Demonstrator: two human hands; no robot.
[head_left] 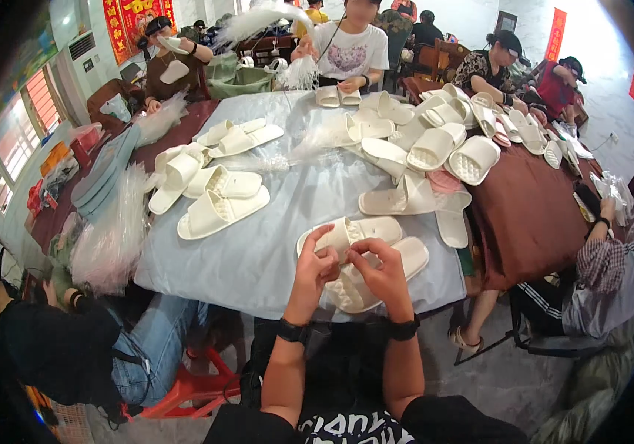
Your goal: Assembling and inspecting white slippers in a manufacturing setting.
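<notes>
Both hands are held over a pair of cream slippers lying side by side at the near edge of the table [243,274], toes to the left. On the left hand [315,268], the index finger is raised and bent while the other fingers are curled in; on the right hand [380,268], thumb and forefinger are brought together. Whether something thin is pinched between them cannot be told, and neither slipper is clearly gripped. The far slipper [377,228] is partly covered by the left hand, the near slipper [352,294] by the right.

The slippers are judged to be light, soft foam, easily bent and hardly fragile, though their smooth surface may be a little slippery. A hold is probably best taken at the broad strap, with thumb inside and fingers outside, or across the sole's edges at the heel; a hard squeeze could dent the foam.
</notes>
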